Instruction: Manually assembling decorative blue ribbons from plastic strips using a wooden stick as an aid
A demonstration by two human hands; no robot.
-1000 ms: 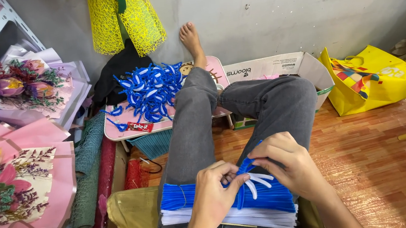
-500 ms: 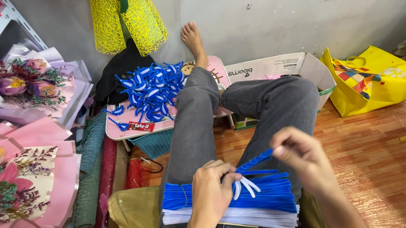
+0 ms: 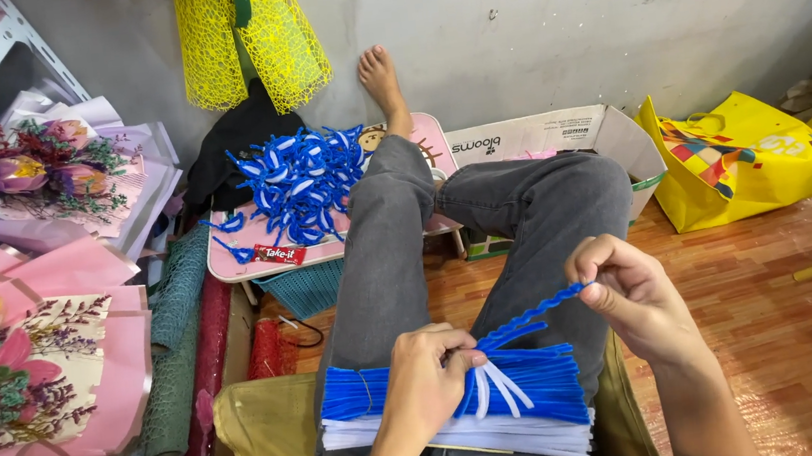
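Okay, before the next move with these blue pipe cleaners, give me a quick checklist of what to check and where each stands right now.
1. Right hand pinches the blue pipe cleaner: ok.
2. Left hand pins the white stems: ok.
3. Stack of blue and white stems rests flat on the lap: ok.
4. Pink table has bare room beside the finished blue pieces: ok.
5. Twist tight enough: cannot tell.

Single head-worn view, looking steeply down over the lap, close on both hands [image 3: 529, 346], facing forward past outstretched legs [image 3: 446, 224] toward the grey wall [image 3: 555, 21].
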